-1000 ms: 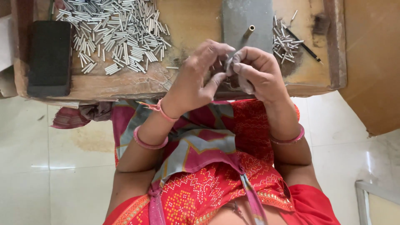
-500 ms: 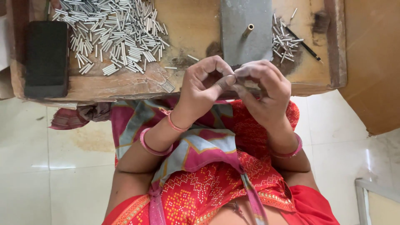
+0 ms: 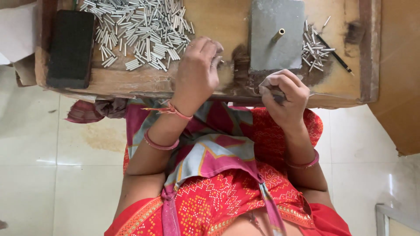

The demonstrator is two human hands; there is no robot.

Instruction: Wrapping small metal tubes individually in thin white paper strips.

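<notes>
The left hand (image 3: pixel 197 72) now rests on the wooden tray (image 3: pixel 210 17) near the middle of its near edge, just right of the large heap of short metal tubes (image 3: pixel 140 30) that fills the tray's left half; half a second ago this hand was raised off the tray and pressed against the other hand in front of the body. Its fingers are curled downward at the fringe of the heap, and whether they pinch a tube cannot be told from this view. The right hand (image 3: pixel 283 94) has parted from the left and sits at the near edge of the tray, just below the grey block (image 3: pixel 275 35), with its fingers pressed together around a small grey piece (image 3: pixel 267 89) held at the fingertips; the kind of piece is too small to tell. The grey block lies right of centre on the tray, with a short brass post (image 3: pixel 278 34) standing from it. A smaller scatter of tubes (image 3: pixel 313 50) lies just right of the block, with a thin dark rod (image 3: pixel 334 54) beside it toward the right edge. A black rectangular block (image 3: pixel 72 48) occupies the left end of the tray, as in the earlier frames. The heap and the grey block are unmoved.
</notes>
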